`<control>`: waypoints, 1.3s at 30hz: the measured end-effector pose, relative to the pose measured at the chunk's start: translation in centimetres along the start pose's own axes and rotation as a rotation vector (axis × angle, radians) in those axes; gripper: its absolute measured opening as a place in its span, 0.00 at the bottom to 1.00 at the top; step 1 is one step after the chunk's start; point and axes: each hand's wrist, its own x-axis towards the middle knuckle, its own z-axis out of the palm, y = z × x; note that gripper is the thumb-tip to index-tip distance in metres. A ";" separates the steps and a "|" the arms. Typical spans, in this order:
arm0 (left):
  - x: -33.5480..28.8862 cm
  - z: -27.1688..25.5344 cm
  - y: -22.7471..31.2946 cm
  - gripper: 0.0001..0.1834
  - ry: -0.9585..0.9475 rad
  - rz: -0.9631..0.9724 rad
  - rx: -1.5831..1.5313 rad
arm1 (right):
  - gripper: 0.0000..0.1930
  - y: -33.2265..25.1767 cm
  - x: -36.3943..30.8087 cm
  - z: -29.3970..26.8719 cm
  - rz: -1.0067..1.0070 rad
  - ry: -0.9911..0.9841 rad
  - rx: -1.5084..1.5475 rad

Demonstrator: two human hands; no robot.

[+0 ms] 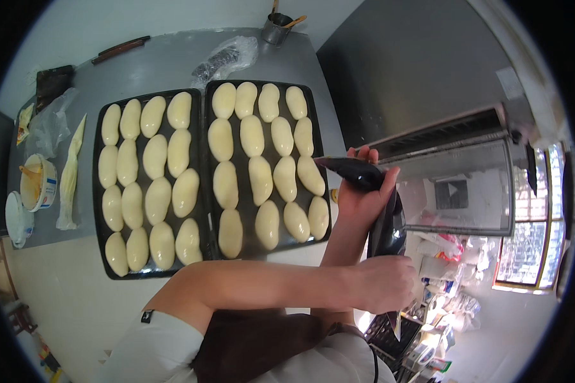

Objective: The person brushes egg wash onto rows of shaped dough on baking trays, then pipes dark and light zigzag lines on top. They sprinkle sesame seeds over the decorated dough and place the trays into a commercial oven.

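Note:
A dark piping bag (388,233) full of dark filling is in both my hands, beyond the right tray's right edge. My left hand (383,284) reaches across my body, fist closed around the bag's lower end, a bit of plastic poking out below. My right hand (359,203) curls under the upper part, thumb on one side. The narrow tip points left, close to an oval dough piece (309,175) at the edge of the right black baking tray (243,199). Contact there I cannot tell. Beside it, the left black baking tray (150,276) holds rows of similar glossy pale dough pieces.
On the grey table (172,57) lie crumpled clear plastic (233,57), a pale filled piping bag (72,179) and a white tub (41,182) with a brush. A metal cup (276,29) stands at the back. A metal cabinet with a glass door (463,191) is at right.

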 end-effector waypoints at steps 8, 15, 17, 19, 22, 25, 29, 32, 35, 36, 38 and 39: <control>-1.3 -2.2 -24.6 0.06 0.118 -0.268 0.327 | 0.16 12.4 27.0 -5.5 0.060 0.005 -0.040; -5.2 -4.4 -37.8 0.04 0.208 -0.504 0.404 | 0.09 23.4 36.5 -7.6 0.093 0.103 -0.157; -5.8 -4.5 -38.8 0.04 0.193 -0.535 0.367 | 0.11 24.6 36.8 -8.3 0.117 0.126 -0.110; -5.9 -4.3 -39.3 0.06 0.207 -0.543 0.334 | 0.14 24.9 37.0 -8.9 0.108 0.106 -0.135; -5.6 -3.8 -39.8 0.10 0.273 -0.521 0.303 | 0.10 24.7 37.7 -9.7 0.060 0.076 -0.116; -5.4 -3.5 -40.0 0.10 0.286 -0.522 0.306 | 0.10 23.9 38.1 -10.0 0.109 0.127 -0.146; -5.2 -3.1 -39.5 0.11 0.265 -0.520 0.291 | 0.10 23.2 37.1 -10.1 0.038 0.055 -0.119; -5.0 -2.4 -38.6 0.12 0.273 -0.518 0.269 | 0.10 22.9 35.6 -10.4 0.088 0.041 -0.105; -5.1 -1.8 -37.9 0.12 0.290 -0.514 0.262 | 0.10 22.5 34.8 -11.1 0.087 0.014 -0.163; -5.1 -1.6 -37.7 0.13 0.296 -0.507 0.263 | 0.11 22.4 34.7 -11.4 0.141 0.015 -0.191; -5.1 -1.3 -37.4 0.13 0.299 -0.513 0.224 | 0.16 22.0 34.6 -12.1 0.022 -0.016 -0.163; -5.1 -1.2 -37.2 0.13 0.297 -0.534 0.199 | 0.16 21.8 34.4 -12.5 0.012 -0.026 -0.147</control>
